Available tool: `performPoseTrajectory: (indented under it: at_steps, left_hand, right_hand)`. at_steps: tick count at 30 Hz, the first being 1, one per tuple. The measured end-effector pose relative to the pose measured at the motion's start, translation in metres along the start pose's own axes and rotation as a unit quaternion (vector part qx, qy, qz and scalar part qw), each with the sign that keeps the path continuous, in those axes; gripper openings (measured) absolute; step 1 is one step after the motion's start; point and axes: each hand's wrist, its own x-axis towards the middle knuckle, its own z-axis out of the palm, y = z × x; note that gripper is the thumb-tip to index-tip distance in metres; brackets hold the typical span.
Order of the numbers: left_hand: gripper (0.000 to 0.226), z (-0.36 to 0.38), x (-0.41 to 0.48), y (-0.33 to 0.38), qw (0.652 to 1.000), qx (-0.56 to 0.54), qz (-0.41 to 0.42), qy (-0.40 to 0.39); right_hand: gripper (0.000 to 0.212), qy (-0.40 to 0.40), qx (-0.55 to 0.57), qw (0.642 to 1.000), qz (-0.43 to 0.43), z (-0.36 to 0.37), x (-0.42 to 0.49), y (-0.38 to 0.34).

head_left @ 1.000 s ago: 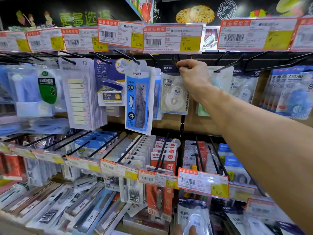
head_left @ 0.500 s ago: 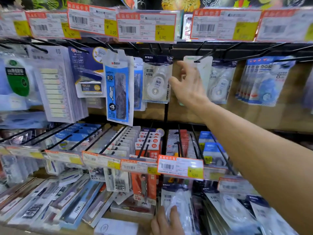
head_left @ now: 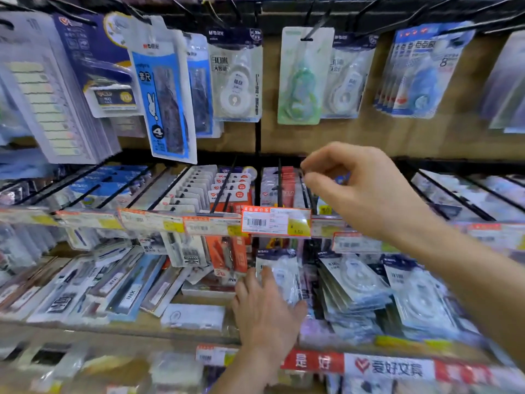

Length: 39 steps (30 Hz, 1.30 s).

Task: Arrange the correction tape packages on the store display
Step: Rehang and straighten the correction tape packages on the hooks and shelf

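Right hand (head_left: 366,189) is hanging in front of the middle row of hooks, arm reaching in from the lower right, wrist bent down. Thumb and forefinger are nearly pinched together, other fingers curled loosely; nothing is showing between the fingertips, so it is holding nothing that can be seen.

Left hand (head_left: 267,311) is reaching up from the bottom edge to the lower shelf (head_left: 119,325). Fingers are spread and lying flat on a correction tape package (head_left: 284,275) standing near the front of the shelf, thumb out to the right side of it. Motion blur is heavy here; the hand seems to be pressing on the package rather than closing around it.

To the right of that package, more correction tape packages are lying in a loose stack (head_left: 358,285) on the same shelf. Further left, pen packs (head_left: 125,294) are lying slanted.

On the top hooks, a white correction tape package (head_left: 237,78) is hanging just left of a green one (head_left: 302,81), with another white one (head_left: 348,83) tucked behind the green one's right edge. A blue ruler pack (head_left: 163,100) is hanging left of these, tilted.

An orange price tag (head_left: 275,221) is sitting on the middle rail, below the right hand.
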Motion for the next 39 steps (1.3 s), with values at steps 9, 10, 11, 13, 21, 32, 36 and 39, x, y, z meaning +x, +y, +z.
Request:
performPoseTrajectory:
  at_steps: [9, 10, 11, 13, 21, 32, 36, 39]
  left_hand:
    - [0.100, 0.000, 0.006, 0.016, 0.997, 0.044, -0.028, -0.054]
    - [0.100, 0.001, 0.007, 0.016, 0.997, 0.044, -0.034, -0.059]
    - [0.100, 0.002, 0.008, 0.017, 0.996, 0.044, -0.039, -0.061]
    - [0.101, 0.004, 0.008, 0.018, 0.996, 0.044, -0.046, -0.059]
    - [0.112, 0.007, 0.012, 0.023, 0.996, 0.040, -0.063, -0.051]
    - [0.115, 0.003, 0.012, 0.014, 0.999, 0.020, -0.034, -0.028]
    - [0.116, -0.002, 0.009, 0.010, 0.999, 0.041, -0.002, -0.018]
    - [0.112, -0.007, -0.002, 0.006, 0.998, 0.043, 0.038, 0.000]
  right_hand:
    - [0.014, -0.284, -0.093, 0.935, 0.192, -0.010, -0.130, 0.034]
    - [0.015, -0.277, -0.133, 0.928, 0.210, -0.005, -0.134, 0.047]
    - [0.020, -0.263, -0.160, 0.924, 0.226, 0.001, -0.137, 0.061]
    - [0.033, -0.225, -0.196, 0.925, 0.234, 0.015, -0.136, 0.086]
    - [0.073, -0.140, -0.233, 0.916, 0.296, 0.062, -0.085, 0.132]
    - [0.087, -0.180, -0.231, 0.879, 0.376, 0.084, -0.075, 0.155]
    - [0.090, -0.155, -0.251, 0.887, 0.356, 0.080, -0.087, 0.149]
    - [0.097, -0.142, -0.276, 0.896, 0.317, 0.075, -0.101, 0.132]
